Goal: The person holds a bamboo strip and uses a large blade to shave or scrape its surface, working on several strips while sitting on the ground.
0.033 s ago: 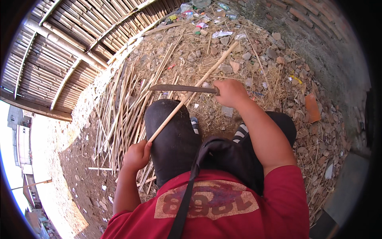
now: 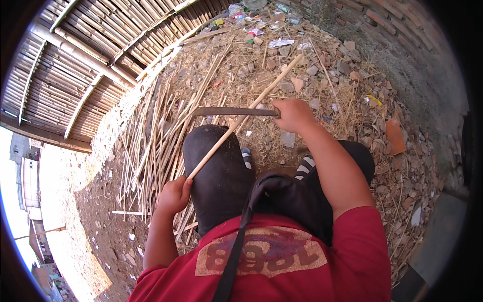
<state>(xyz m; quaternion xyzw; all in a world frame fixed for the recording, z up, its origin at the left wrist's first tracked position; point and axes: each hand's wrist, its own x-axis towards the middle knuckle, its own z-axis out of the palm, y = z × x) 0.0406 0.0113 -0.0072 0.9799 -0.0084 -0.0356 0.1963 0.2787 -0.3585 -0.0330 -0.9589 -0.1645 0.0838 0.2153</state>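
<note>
A long, pale bamboo strip (image 2: 214,155) slants up and to the right across my left knee. My left hand (image 2: 174,195) is closed around its lower end, with the thumb along it. In my right hand (image 2: 293,116) is the handle of a long dark knife (image 2: 221,111), its blade pointing left. The blade crosses the strip at about its middle, over the ground beyond my knee. Beside my left leg lies a loose heap of similar cut strips (image 2: 146,161).
Rubble, dry straw and litter cover the ground (image 2: 322,90). A slatted bamboo structure (image 2: 85,65) rises at the upper left. A brick wall (image 2: 402,55) curves along the right, with a flat orange brick piece (image 2: 395,136) near it. A dark strap (image 2: 235,251) hangs over my red shirt.
The knife and my right hand have shifted slightly to the right, and the blade's angle has turned a little. My left hand and the bamboo strip stay almost still.
</note>
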